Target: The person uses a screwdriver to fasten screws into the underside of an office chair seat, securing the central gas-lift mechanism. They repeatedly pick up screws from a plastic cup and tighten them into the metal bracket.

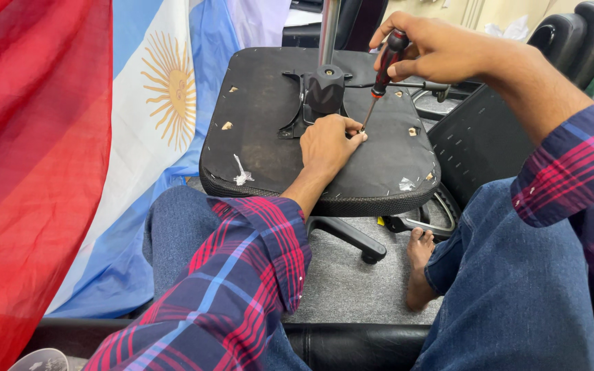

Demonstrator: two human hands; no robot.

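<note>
Two bare hands are working on the underside of an overturned office chair seat [262, 137], which is filling the upper middle of the frame, its black fabric base facing up and dotted with small staples and torn scraps. The right hand [434, 51], entering from the upper right, is gripping a screwdriver [383, 72] with a red and black handle; its fingers are wrapping closed around the handle, and the shaft is slanting down and left so that the tip is meeting the seat base near the centre. The left hand [328, 144], reaching up from the lower middle, is resting on the seat base with its fingers curled together, pinching right at the screwdriver tip; whatever small part they are holding is too small to tell. Just above this hand, a black metal mounting bracket [321, 93] is sitting on the seat, with a silver gas cylinder [329, 31] rising from it toward the top edge. Both arms are wearing red and blue plaid sleeves, and blue jeans are covering the knees in the lower frame. A bare foot [421, 264] is resting on grey carpet beneath the seat. A red cloth and a flag [152, 124] in light blue and white with a golden sun are hanging at the left.
</note>
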